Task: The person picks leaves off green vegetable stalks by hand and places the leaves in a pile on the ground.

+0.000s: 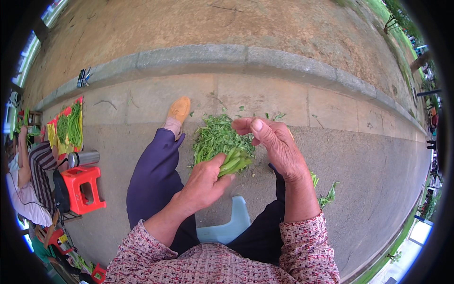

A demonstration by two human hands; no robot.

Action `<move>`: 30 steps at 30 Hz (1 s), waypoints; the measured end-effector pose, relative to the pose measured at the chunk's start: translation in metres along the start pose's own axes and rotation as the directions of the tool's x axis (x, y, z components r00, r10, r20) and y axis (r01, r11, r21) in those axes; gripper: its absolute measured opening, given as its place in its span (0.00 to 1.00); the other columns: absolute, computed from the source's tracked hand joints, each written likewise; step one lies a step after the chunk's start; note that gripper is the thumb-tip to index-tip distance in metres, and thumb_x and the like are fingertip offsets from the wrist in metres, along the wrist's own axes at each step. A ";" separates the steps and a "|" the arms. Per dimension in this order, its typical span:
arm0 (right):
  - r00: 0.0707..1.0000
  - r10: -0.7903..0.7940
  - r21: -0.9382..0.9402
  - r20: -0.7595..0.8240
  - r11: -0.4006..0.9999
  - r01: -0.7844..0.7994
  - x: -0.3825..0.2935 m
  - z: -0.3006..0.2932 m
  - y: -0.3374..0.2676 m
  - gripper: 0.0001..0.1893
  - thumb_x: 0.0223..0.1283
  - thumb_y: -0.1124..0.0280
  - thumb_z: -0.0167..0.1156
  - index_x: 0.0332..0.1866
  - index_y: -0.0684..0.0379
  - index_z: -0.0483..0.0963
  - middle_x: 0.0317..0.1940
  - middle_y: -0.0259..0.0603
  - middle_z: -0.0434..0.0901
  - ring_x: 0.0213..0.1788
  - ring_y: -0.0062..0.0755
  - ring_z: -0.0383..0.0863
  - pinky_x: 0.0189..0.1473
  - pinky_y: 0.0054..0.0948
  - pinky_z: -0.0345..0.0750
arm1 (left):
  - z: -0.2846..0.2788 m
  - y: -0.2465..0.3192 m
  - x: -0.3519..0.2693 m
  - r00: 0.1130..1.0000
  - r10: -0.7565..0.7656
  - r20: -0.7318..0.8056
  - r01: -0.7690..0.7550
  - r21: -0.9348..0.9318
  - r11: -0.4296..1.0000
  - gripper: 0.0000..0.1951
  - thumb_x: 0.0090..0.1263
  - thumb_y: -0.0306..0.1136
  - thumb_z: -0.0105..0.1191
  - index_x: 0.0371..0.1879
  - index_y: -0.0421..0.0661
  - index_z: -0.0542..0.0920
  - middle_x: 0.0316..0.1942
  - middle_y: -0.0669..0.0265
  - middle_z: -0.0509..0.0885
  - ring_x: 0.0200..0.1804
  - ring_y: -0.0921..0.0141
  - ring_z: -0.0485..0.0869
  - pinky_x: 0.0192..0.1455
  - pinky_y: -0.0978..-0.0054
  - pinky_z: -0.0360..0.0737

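Observation:
My left hand grips a bundle of cut green vegetable stems, their ends pointing away from me to the right. Higher and to the right, my right hand is raised with bent fingers, its thumb apart from them; nothing shows in it. On the ground below both hands lies a heap of loose green leaves and stem pieces, partly covered by the hands and the bundle. A few more leafy stems lie on the pavement beyond my right forearm.
Between my legs shows a light blue plastic stool. At left are a red plastic stool, a steel flask, greens on a red and yellow sheet, and a seated person. A stone kerb crosses ahead.

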State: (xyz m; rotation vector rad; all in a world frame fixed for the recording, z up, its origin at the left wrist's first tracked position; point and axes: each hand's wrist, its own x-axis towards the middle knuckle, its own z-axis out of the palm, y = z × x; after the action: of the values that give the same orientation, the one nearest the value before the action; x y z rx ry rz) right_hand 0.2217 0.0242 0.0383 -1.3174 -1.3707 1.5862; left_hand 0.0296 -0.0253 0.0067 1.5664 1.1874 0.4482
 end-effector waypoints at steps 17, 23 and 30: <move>0.977 -0.019 0.174 -0.212 0.983 0.057 0.007 0.008 0.010 0.44 0.61 0.33 0.44 0.63 0.69 0.65 0.55 0.52 0.75 0.58 0.37 0.73 0.55 0.32 0.69 | -0.037 -0.005 0.003 0.990 -0.105 -0.094 -0.004 -0.765 0.644 0.07 0.66 0.30 0.53 0.36 0.41 0.72 0.28 0.59 0.82 0.30 0.69 0.82 0.42 0.65 0.82; 0.963 -0.001 0.222 -0.271 0.973 0.064 0.005 0.005 0.013 0.44 0.61 0.34 0.44 0.60 0.72 0.67 0.50 0.49 0.78 0.51 0.34 0.78 0.49 0.29 0.72 | -0.067 -0.010 -0.024 0.978 -0.022 -0.206 -0.186 -0.917 0.352 0.08 0.71 0.33 0.49 0.33 0.43 0.68 0.26 0.64 0.76 0.32 0.69 0.82 0.49 0.49 0.82; 0.958 -0.022 0.225 -0.285 0.970 0.090 0.005 0.002 0.011 0.42 0.62 0.35 0.44 0.58 0.72 0.69 0.48 0.49 0.80 0.49 0.33 0.79 0.48 0.28 0.72 | -0.080 -0.008 -0.083 0.953 -0.019 -0.303 -0.291 -0.928 0.234 0.07 0.73 0.33 0.46 0.34 0.47 0.65 0.25 0.70 0.70 0.28 0.74 0.72 0.39 0.62 0.77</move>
State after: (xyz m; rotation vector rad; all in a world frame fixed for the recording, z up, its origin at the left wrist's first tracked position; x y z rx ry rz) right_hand 0.2199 0.0251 0.0261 -1.2878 -1.0041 1.4110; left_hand -0.0724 -0.0561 0.0518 0.4450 0.6167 1.2756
